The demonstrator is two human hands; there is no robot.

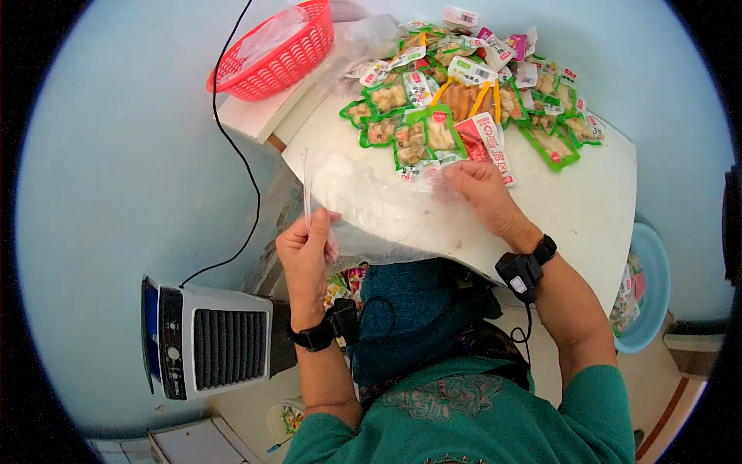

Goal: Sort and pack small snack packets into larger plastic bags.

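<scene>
Between my two hands stretches a transparent plastic bag (369,207), held low over the near left edge of the white table (576,209). The fingers of my left hand (303,249) are closed on the bag's left edge, thumb on top. With a pinch, my right hand (488,197) grips its other end. Just beyond the right fingertips lies a red and white packet (487,147). Next to that packet are green-edged, vacuum-sealed food packs (427,139), with pale and brown pieces showing through. Whether anything is inside the bag, I cannot tell.
A heap of food packets (468,73) covers the table's far side. At the far left stands a red basket (290,58) with plastic in it. An air cooler (228,348) is at lower left, and a blue tub (653,298) with packets at right. A black cable (253,178) hangs along the wall.
</scene>
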